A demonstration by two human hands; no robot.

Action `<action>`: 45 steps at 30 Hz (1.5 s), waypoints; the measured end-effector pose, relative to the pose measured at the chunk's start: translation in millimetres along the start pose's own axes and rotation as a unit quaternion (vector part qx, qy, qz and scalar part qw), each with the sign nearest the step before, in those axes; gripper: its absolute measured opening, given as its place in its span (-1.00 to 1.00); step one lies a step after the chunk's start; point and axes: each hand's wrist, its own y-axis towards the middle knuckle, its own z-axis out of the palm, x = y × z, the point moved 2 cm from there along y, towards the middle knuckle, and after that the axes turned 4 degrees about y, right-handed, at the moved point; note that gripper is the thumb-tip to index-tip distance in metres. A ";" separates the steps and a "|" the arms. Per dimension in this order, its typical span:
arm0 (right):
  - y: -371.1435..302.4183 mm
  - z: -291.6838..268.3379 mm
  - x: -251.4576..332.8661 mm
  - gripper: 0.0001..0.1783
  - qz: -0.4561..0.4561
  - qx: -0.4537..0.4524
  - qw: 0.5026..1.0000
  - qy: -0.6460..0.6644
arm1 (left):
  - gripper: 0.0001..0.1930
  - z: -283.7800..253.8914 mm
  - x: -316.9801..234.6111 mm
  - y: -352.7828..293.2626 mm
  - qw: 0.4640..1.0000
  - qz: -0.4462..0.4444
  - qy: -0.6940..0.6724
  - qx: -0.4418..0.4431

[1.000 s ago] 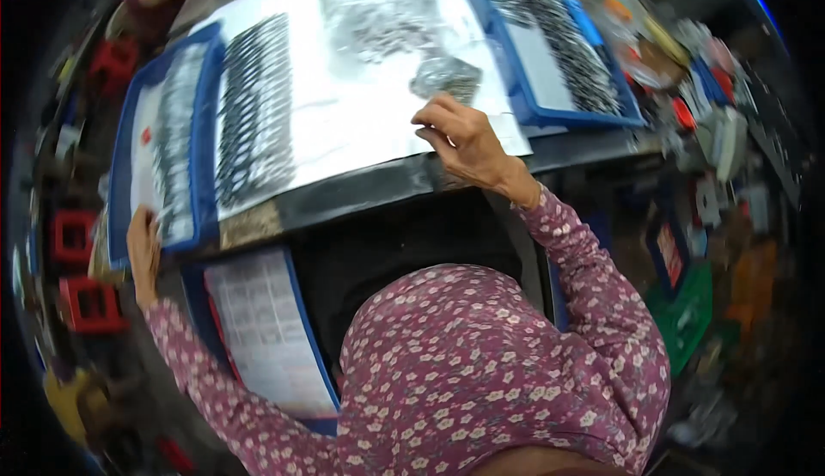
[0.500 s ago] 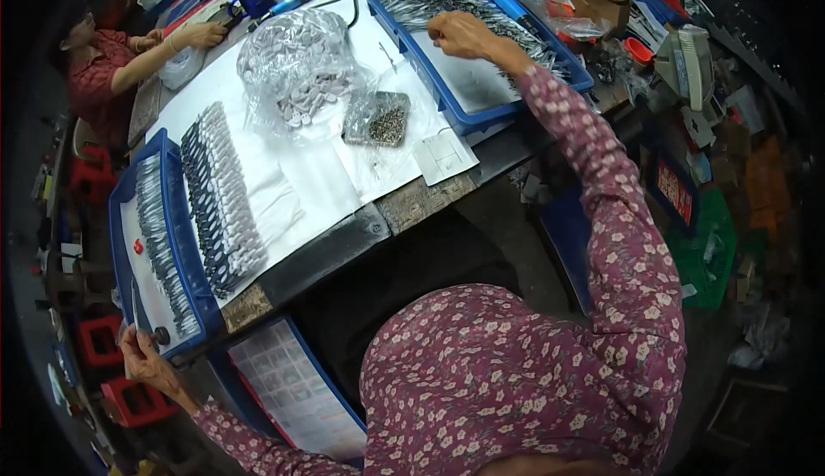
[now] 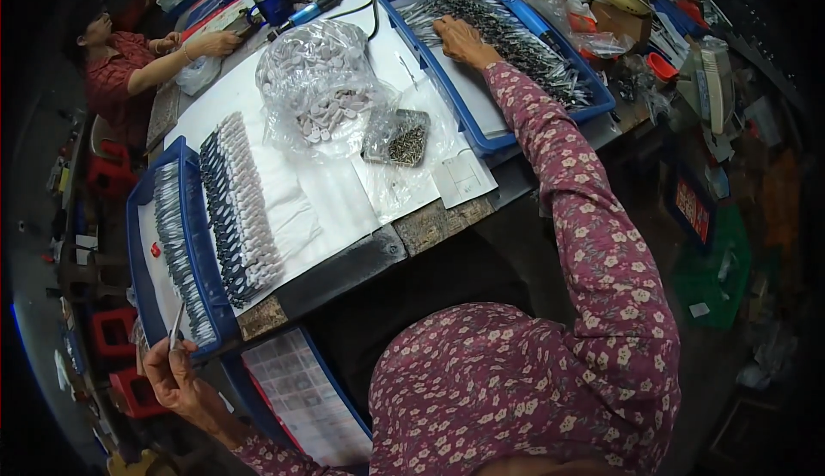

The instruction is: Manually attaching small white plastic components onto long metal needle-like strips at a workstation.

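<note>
Head view: pinching a slim silvery piece (image 3: 177, 326) between the thumb and fingertips of the left hand (image 3: 185, 386), closing them around its lower end and pointing it up at the near end of the narrow blue tray (image 3: 202, 253). Holding the right hand (image 3: 464, 42) over the wide blue tray (image 3: 464, 115), curling the fingers partway, placing the fingertips at the left edge of a pile of slim dark-and-silver pieces (image 3: 559, 76); being unable to tell from this angle about anything inside that grip. Seeing a blue pen-shaped tool (image 3: 524, 14) lying along the far right wall of the wide tray. Finding a long row of slim silvery pieces (image 3: 179, 244) lying in the narrow tray, with a small red piece (image 3: 155, 250) resting to the left of it. Noting neat columns of dark-and-white pieces (image 3: 236, 210) lying just beside that tray on a white sheet (image 3: 301, 192), covering much of the surface (image 3: 344, 270). Seeing a clear plastic bag (image 3: 314, 55) of small pale pieces sitting between the two trays, and a small box (image 3: 369, 145) of tiny brassy parts (image 3: 406, 145) standing just beside it, nearer the front edge.
</note>
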 end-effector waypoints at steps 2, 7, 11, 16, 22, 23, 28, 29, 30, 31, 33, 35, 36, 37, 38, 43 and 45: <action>1.5 -0.9 1.4 -0.72 -0.007 0.008 1.000 0.016 | -0.87 -0.1 -0.9 -2.9 1.000 0.001 -0.030 0.005; -1.7 -0.4 1.8 -0.67 -0.018 0.025 0.999 0.032 | -0.89 11.2 -23.2 -14.3 0.994 -0.005 -0.102 0.029; 7.7 8.2 4.7 -0.65 -0.015 0.045 0.999 0.023 | -0.87 10.8 -27.7 -19.1 0.978 -0.012 -0.193 0.082; 4.8 9.6 5.8 -0.70 -0.070 -0.015 0.997 0.010 | -0.77 0.7 -30.4 -19.5 0.954 -0.039 -0.279 0.099; 0.5 -19.7 30.6 -0.73 -0.142 -0.038 0.989 0.010 | -0.74 -14.5 -33.2 -20.8 0.905 -0.090 -0.405 0.098; -3.2 -25.1 33.5 -0.72 -0.142 -0.029 0.989 0.020 | -0.75 -14.2 -32.5 -21.5 0.894 -0.092 -0.426 0.102; -17.5 -34.4 55.8 -0.73 -0.179 -0.087 0.980 -0.007 | -0.76 -12.6 -32.1 -21.1 0.877 -0.091 -0.448 0.148; -18.6 -35.7 58.7 -0.72 -0.200 -0.122 0.972 -0.017 | -0.77 -11.5 -32.2 -21.0 0.878 -0.093 -0.444 0.155; -16.6 -37.4 59.5 -0.72 -0.203 -0.122 0.971 -0.018 | -0.77 -11.1 -31.8 -21.0 0.879 -0.095 -0.439 0.162; -12.5 -36.4 57.5 -0.67 -0.153 -0.031 0.987 -0.036 | -0.77 -11.0 -29.5 -21.3 0.885 -0.080 -0.429 0.162; -7.7 -35.6 53.7 -0.62 -0.101 0.060 0.991 -0.056 | -0.77 -12.4 -26.7 -22.1 0.890 -0.074 -0.419 0.166; -1.9 -35.1 50.0 -0.68 -0.109 0.083 0.990 0.022 | -0.77 -14.4 -25.6 -24.2 0.895 -0.070 -0.408 0.168; -4.8 -35.5 49.7 -0.68 -0.111 0.083 0.990 0.021 | -0.77 -15.2 -26.1 -25.7 0.898 -0.071 -0.411 0.140; -8.9 -39.3 50.4 -0.70 -0.149 0.013 0.989 0.015 | -0.77 -16.0 -26.2 -26.7 0.901 -0.071 -0.413 0.113; -15.0 -45.1 54.0 -0.71 -0.185 -0.058 0.981 0.010 | -0.77 -17.0 -27.3 -27.8 0.900 -0.071 -0.414 0.113; -30.0 -118.5 128.4 -0.85 -0.111 -0.082 0.990 0.011 | -0.79 -18.7 -22.5 -35.3 0.911 -0.108 -0.375 0.134; -41.4 -146.5 165.3 -0.87 -0.068 -0.071 0.990 0.103 | -0.84 -13.0 -25.1 -36.6 0.920 -0.142 -0.336 0.144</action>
